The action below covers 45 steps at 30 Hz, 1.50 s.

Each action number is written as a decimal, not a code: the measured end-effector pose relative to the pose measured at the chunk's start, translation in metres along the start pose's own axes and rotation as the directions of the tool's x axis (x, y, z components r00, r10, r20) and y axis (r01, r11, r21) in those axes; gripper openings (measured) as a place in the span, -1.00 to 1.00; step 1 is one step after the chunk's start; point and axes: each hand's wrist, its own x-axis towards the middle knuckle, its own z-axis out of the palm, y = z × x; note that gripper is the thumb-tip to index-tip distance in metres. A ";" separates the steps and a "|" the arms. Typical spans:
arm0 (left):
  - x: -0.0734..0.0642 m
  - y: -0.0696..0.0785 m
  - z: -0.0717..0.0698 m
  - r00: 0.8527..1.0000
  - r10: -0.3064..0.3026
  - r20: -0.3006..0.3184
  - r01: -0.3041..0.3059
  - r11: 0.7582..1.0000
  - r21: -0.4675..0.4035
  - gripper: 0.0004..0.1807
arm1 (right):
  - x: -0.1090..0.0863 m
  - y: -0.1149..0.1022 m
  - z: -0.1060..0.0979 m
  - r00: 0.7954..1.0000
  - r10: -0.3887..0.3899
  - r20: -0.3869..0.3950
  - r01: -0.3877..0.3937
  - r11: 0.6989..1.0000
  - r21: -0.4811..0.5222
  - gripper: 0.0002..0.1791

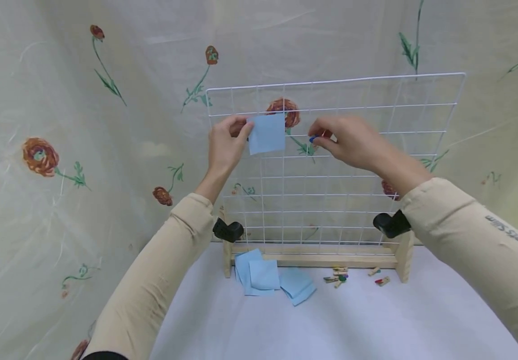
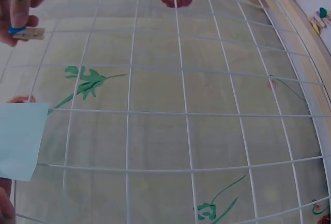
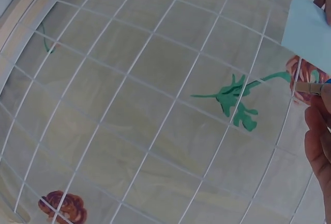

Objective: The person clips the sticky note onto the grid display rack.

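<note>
A square of light blue paper (image 1: 266,134) lies against the upper left part of a white wire grid (image 1: 326,176). My left hand (image 1: 227,142) pinches the paper's left edge between thumb and fingers. To the right of the paper, my right hand (image 1: 346,140) pinches a small wooden clothespin (image 2: 30,33) with a blue tip, apart from the paper. The same clothespin (image 3: 309,87) shows at the right edge of the right wrist view, with the paper (image 3: 307,30) just above it.
The grid stands in a wooden base (image 1: 322,259) on a white tabletop (image 1: 331,325). Several blue paper squares (image 1: 264,275) lie before it, with a pile of small clothespins (image 1: 337,276) to their right. Two more clothespins lie near the base's right foot. A flowered curtain (image 1: 151,75) hangs behind.
</note>
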 end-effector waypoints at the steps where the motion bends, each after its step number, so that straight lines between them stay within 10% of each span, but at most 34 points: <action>1: 0.000 0.000 0.001 1.000 0.000 0.000 0.000 1.000 0.006 -0.76 | 0.001 0.000 0.000 1.000 0.002 -0.001 -0.002 1.000 0.000 -0.86; 45: 0.005 0.019 0.002 0.994 -0.101 -0.039 0.106 0.982 0.158 -0.74 | 0.036 -0.022 -0.002 0.989 0.089 -0.119 -0.089 0.996 0.006 -0.81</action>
